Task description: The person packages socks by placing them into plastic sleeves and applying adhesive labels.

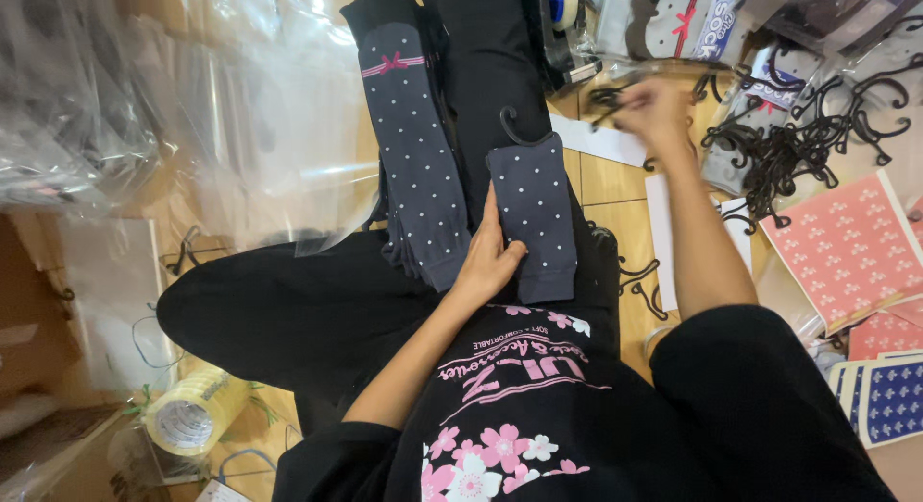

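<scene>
Pressing a folded dotted sock (535, 218), hook already fitted, flat on the lap, the left hand (488, 262) lies open while the blurred right hand (654, 108), grip unclear, reaches the pile of black hooks (798, 137) on the floor.

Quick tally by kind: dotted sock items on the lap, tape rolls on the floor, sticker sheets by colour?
Dotted sock items: 2, a long pile and a folded sock under the left hand
Tape rolls: 1
Pink sticker sheets: 2
Blue sticker sheets: 1 stack
Total: 6
The right hand reaches toward the black hooks, too tangled to count.
</scene>
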